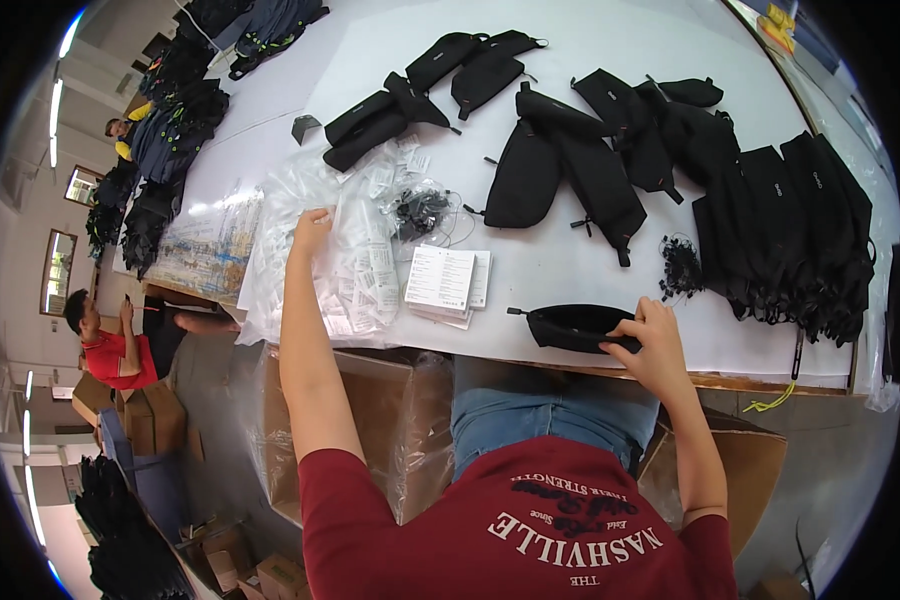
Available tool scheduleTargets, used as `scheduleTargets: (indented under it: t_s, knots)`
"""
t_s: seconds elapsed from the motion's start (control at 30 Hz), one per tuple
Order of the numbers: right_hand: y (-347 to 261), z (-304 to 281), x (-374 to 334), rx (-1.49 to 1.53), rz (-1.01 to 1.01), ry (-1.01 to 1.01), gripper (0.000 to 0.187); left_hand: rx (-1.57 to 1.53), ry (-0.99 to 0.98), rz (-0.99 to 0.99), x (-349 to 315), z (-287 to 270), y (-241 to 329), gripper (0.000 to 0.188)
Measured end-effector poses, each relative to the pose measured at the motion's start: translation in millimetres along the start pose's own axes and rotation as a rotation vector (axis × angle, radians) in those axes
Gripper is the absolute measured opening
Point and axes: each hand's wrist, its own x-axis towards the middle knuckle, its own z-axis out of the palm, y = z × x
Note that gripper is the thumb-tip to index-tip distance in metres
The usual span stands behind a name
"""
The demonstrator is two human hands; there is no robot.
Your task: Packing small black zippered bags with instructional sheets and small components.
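Note:
At the table's near edge my right hand [655, 345] pinches the rim of a black zip pouch [575, 325], whose mouth gapes. My left hand [312, 230] reaches onto a heap of clear plastic packets [355, 275] with small white printed papers inside; its fingers curl down, and what they grip is hidden. Beside that heap sits a small bag of black cord pieces [422, 210]. A stack of white printed cards [442, 278] lies between the heap and the pouch.
Several finished-looking black pouches [525, 175] spread across the far table. A dense row of them [780, 220] stands at the right, near a clump of small black pieces [681, 268]. Cardboard boxes [370, 410] stand under the table edge. A person in red [120, 350] sits at far left.

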Motion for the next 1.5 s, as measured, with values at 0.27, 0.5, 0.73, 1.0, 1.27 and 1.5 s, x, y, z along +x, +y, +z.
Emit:
scheduleTargets:
  t_s: [0.27, 0.5, 0.73, 1.0, 1.27, 1.5]
  knots:
    - [-10.6, 7.3, 8.8, 0.026, -0.028, 0.027, 0.020, 0.568, 0.392, -0.040, 81.9, 33.9, -75.2, 0.061]
    - [-11.7, 8.2, 1.4, -0.015, 0.031, 0.040, 0.020, 0.009, 0.340, 0.227, -21.8, 41.4, 12.9, 0.041]
    - [-13.1, 10.3, 6.5, 0.016, 0.011, 0.058, 0.020, -0.384, 1.183, 0.088, -51.4, 31.3, 21.6, 0.030]
    - [-13.8, 11.2, 1.6, 0.035, -0.005, 0.077, 0.019, -0.258, 1.420, 0.197, -44.1, -28.9, 30.6, 0.028]
    - [-10.2, 12.8, -2.1, 0.029, 0.017, 0.095, 0.018, -0.526, 0.942, 0.529, -89.8, 17.0, 138.9, 0.029]
    - [-8.6, 10.6, -4.2, 0.050, -0.014, 0.074, 0.019, -0.500, 0.366, 0.792, -153.2, 164.6, 203.4, 0.020]
